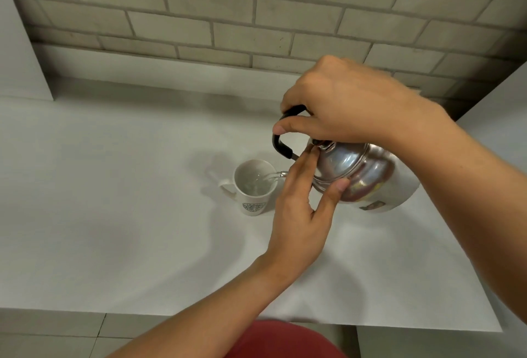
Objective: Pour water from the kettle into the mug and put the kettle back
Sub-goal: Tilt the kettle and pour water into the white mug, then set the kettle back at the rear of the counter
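Note:
A shiny metal kettle [362,172] with a black handle hangs tilted to the left above the white table [114,186]. My right hand [342,103] grips the black handle from above. My left hand [302,200] presses its fingertips on the kettle's lid and its thumb against the kettle's side. A stream of water runs from the spout into a white mug [253,189] with a green round logo. The mug stands upright on the table, its handle turned to the left, just left of my left hand. Water shows inside it.
A brick-patterned wall [228,15] rises behind the table. White panels stand at the far left [20,58] and the far right [502,106]. The table's front edge runs near the bottom, with a tiled floor and red clothing [285,340] below it.

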Action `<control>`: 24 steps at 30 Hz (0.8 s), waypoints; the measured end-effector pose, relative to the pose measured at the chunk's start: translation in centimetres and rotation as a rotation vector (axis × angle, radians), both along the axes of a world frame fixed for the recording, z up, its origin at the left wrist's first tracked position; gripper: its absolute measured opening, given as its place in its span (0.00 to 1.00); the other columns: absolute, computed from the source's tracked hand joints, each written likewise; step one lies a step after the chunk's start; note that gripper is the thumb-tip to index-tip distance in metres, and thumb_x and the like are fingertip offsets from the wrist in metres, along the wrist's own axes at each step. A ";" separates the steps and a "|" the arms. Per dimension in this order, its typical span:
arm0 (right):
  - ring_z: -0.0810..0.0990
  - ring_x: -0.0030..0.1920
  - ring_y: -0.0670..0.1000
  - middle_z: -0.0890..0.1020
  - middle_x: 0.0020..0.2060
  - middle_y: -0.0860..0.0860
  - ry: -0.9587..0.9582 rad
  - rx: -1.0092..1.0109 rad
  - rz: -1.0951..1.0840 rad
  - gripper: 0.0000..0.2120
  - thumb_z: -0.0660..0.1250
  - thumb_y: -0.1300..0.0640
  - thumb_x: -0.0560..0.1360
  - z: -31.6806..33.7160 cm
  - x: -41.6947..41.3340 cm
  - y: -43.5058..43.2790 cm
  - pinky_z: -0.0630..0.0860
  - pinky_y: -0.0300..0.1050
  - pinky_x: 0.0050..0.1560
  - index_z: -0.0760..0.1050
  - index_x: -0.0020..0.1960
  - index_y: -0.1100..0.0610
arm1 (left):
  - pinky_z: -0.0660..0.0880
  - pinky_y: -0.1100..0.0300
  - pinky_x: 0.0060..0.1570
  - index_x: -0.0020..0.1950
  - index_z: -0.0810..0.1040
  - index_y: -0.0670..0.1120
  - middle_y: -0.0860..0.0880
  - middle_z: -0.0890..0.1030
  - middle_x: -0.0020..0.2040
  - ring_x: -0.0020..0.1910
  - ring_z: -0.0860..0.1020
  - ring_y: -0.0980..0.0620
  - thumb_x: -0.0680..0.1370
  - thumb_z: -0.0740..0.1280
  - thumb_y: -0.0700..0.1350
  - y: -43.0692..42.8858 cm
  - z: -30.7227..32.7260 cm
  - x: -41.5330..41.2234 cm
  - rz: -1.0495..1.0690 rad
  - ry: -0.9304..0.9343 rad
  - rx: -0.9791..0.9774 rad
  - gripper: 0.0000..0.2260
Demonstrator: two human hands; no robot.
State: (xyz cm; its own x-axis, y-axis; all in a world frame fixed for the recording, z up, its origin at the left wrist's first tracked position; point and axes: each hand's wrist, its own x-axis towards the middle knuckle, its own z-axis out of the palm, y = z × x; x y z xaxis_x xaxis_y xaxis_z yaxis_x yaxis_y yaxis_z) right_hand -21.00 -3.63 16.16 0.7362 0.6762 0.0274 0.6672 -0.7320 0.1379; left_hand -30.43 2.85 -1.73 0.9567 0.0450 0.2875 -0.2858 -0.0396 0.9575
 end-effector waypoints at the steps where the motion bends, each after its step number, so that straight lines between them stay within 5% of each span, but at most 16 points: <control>1: 0.81 0.43 0.57 0.84 0.39 0.52 0.010 0.047 0.001 0.21 0.64 0.34 0.78 -0.3 0.0 -0.6 0.80 0.55 0.43 0.85 0.53 0.49 | 0.71 0.52 0.75 0.83 0.66 0.52 0.56 0.72 0.78 0.78 0.70 0.58 0.85 0.67 0.55 0.2 -0.1 0.0 -0.009 0.010 0.059 0.27; 6: 0.84 0.39 0.52 0.89 0.41 0.49 0.000 0.318 0.024 0.23 0.65 0.37 0.78 -2.4 -0.4 -4.4 0.79 0.51 0.45 0.88 0.54 0.54 | 0.55 0.77 0.74 0.83 0.65 0.49 0.51 0.65 0.84 0.82 0.61 0.62 0.85 0.67 0.55 0.8 -0.3 0.1 -0.044 0.022 0.329 0.29; 10: 0.87 0.40 0.49 0.89 0.42 0.48 -0.068 0.547 -0.038 0.17 0.70 0.41 0.78 -4.7 -1.2 -7.0 0.80 0.47 0.44 0.88 0.53 0.53 | 0.57 0.77 0.72 0.80 0.70 0.48 0.51 0.68 0.81 0.79 0.62 0.65 0.84 0.69 0.54 1.1 -0.2 0.2 -0.054 -0.039 0.405 0.26; 13: 0.86 0.43 0.46 0.89 0.44 0.45 -0.094 0.694 -0.101 0.14 0.72 0.42 0.78 -6.2 -1.5 -8.8 0.81 0.48 0.45 0.88 0.53 0.51 | 0.67 0.74 0.62 0.65 0.78 0.48 0.53 0.76 0.66 0.64 0.74 0.65 0.82 0.72 0.52 1.7 -0.1 0.4 -0.007 -0.078 0.370 0.14; 16: 0.86 0.46 0.41 0.88 0.45 0.41 -0.107 0.827 -0.147 0.13 0.73 0.41 0.77 -7.4 -1.9 -10.6 0.82 0.44 0.47 0.88 0.54 0.49 | 0.75 0.66 0.53 0.53 0.72 0.50 0.54 0.73 0.53 0.52 0.76 0.58 0.82 0.71 0.51 2.1 0.5 0.9 0.066 -0.101 0.302 0.10; 19: 0.87 0.46 0.40 0.86 0.45 0.37 -0.102 0.952 -0.171 0.12 0.75 0.42 0.77 -8.6 -2.5 -11.1 0.81 0.39 0.46 0.88 0.53 0.49 | 0.81 0.54 0.53 0.62 0.69 0.55 0.54 0.72 0.60 0.57 0.77 0.57 0.83 0.69 0.53 2.6 1.6 2.4 0.091 -0.105 0.303 0.12; 22: 0.87 0.45 0.42 0.87 0.44 0.39 -0.092 1.028 -0.195 0.12 0.75 0.44 0.76 -9.6 -2.8 -11.3 0.81 0.39 0.45 0.88 0.52 0.51 | 0.80 0.59 0.60 0.77 0.67 0.59 0.58 0.71 0.70 0.66 0.75 0.60 0.86 0.66 0.54 2.6 2.8 4.3 -0.022 -0.095 0.402 0.20; 24: 0.87 0.45 0.42 0.88 0.44 0.42 -0.091 1.056 -0.218 0.12 0.75 0.45 0.76 -10.0 -2.7 -11.4 0.81 0.39 0.46 0.88 0.52 0.53 | 0.75 0.66 0.63 0.79 0.71 0.55 0.56 0.76 0.69 0.63 0.76 0.65 0.87 0.65 0.51 2.6 3.6 5.5 -0.066 -0.132 0.460 0.20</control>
State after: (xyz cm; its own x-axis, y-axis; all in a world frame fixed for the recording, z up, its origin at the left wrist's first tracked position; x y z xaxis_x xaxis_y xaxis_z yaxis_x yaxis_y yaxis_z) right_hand -23.74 -15.07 6.14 0.8036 0.1339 0.5800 0.5276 -0.6112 -0.5899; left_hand -24.94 5.42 1.86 0.9074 -0.1750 0.3821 -0.4196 -0.4281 0.8004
